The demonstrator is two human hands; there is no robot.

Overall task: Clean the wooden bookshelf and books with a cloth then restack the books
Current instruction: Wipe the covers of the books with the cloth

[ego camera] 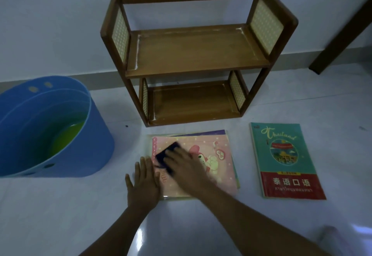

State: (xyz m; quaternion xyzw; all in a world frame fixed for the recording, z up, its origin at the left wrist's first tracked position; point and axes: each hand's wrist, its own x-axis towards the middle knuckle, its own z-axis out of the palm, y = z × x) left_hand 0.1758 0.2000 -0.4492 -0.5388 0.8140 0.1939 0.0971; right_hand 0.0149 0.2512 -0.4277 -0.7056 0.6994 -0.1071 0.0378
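The wooden bookshelf stands bare on the pale glossy floor against a plain wall, a blue tub of greenish liquid beside it. Book wiping is judged to be the step in hand. A teal book lies apart, right of the pink book topping a small stack. That cover is steadied by the flat, open left hand, while the dark cloth is pressed down under the right hand, fingers spread. Next, wiping across the cover is called for.
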